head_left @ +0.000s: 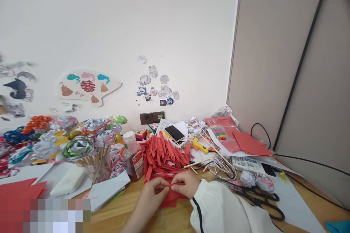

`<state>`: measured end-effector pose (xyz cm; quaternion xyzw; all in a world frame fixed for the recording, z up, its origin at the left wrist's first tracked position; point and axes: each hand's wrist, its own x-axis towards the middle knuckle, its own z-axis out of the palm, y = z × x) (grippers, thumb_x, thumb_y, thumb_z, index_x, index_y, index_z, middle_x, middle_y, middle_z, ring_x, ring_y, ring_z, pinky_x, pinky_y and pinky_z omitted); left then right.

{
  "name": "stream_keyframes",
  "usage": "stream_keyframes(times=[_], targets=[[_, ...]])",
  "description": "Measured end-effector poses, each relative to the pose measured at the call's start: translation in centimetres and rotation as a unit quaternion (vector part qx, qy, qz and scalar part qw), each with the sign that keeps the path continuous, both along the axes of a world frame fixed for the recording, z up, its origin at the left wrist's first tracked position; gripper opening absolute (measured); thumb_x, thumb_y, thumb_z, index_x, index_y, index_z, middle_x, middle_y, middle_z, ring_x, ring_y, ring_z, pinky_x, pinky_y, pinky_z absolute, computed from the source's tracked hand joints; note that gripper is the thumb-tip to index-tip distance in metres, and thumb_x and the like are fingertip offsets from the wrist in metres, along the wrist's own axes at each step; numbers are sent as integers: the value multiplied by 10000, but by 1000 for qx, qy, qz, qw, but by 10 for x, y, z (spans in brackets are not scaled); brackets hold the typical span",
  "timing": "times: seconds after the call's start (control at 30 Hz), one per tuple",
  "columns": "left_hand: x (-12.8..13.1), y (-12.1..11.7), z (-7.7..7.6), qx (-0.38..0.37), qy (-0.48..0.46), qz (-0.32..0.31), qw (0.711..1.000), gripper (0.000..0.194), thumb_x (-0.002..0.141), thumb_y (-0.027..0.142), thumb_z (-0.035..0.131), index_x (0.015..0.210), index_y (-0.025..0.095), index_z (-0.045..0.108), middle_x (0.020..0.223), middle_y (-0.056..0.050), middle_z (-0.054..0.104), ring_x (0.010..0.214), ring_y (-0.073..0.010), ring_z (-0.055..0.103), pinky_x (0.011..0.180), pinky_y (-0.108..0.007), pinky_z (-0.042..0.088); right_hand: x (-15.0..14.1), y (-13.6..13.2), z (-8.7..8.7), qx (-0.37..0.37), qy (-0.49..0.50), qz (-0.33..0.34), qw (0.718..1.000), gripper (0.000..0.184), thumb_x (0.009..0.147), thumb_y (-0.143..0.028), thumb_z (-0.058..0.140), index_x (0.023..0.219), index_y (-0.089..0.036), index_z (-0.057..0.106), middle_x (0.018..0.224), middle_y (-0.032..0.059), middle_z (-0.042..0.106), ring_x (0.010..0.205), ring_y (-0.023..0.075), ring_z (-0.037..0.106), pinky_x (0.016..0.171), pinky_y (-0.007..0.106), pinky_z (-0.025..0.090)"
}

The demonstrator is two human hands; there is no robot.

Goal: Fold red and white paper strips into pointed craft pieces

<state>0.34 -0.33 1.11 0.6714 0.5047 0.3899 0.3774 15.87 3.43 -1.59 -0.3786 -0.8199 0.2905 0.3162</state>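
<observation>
My left hand (153, 196) and my right hand (189, 185) meet low in the middle of the view, thumbs and fingertips pinched together. Between them is a piece of red paper (169, 186), most of it covered by the fingers. Below the hands lie more flat red paper pieces (168, 202) on the wooden table (109, 218). Just beyond them rises a heap of folded red paper strips (164, 149). A white sleeve (226, 207) covers my right forearm.
Left of the heap stands a jar (133, 160) with a white lid; folded paper flowers (78, 147) crowd farther left. Black scissors (262, 200) lie by the right sleeve. Behind are a phone (174, 133), a yellow glue gun (199, 146), thin sticks and red sheets (253, 143).
</observation>
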Motion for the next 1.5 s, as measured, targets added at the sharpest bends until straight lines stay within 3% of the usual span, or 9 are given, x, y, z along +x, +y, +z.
stream_keyframes(times=[0.17,0.37,0.53,0.7,0.97,1.23,1.5], targets=[[-3,1,3,11,11,-8,1000,141,634,255,512,582,135,565,544,4,566,525,-127,495,499,-206,359,2,2,2,-14,-17,5,1000,188,675,-285,519,747,-157,637,613,0,606,543,105,510,482,180,347],[-15,5,8,-7,2,-4,1000,180,627,297,534,545,137,532,485,33,523,476,-104,465,469,-190,333,15,16,-4,-113,27,31,993,268,737,-334,440,789,-125,600,570,12,604,510,107,553,483,186,392],[-18,9,1,-37,-30,-29,998,185,636,318,536,584,140,540,507,24,557,502,-116,511,500,-200,372,16,17,-9,-78,27,4,997,271,736,-360,446,739,-140,605,566,1,603,512,103,544,497,192,394],[-17,11,-2,-67,-46,-40,996,220,651,361,518,594,149,525,478,22,567,480,-125,530,487,-206,380,13,12,-5,-62,49,2,997,203,733,-282,453,713,-136,592,531,-11,577,484,97,537,463,180,386],[-11,5,0,10,18,19,1000,253,690,390,465,581,167,507,396,69,460,377,-102,461,450,-196,340,5,7,-11,-123,87,-13,989,201,711,-318,477,705,-146,581,560,-12,587,487,99,541,473,190,399],[-8,6,-11,-47,11,-12,999,280,657,439,477,567,173,489,416,80,446,303,-88,445,354,-176,281,-1,5,-15,-210,149,19,966,250,704,-374,478,739,-142,564,500,-21,549,441,97,529,435,189,410],[-11,8,-8,-107,-31,-37,993,322,651,488,465,554,183,435,303,86,448,270,-83,410,339,-168,273,4,12,-17,-213,143,73,964,299,713,-407,466,823,-144,555,537,-20,541,440,80,514,441,184,406]])
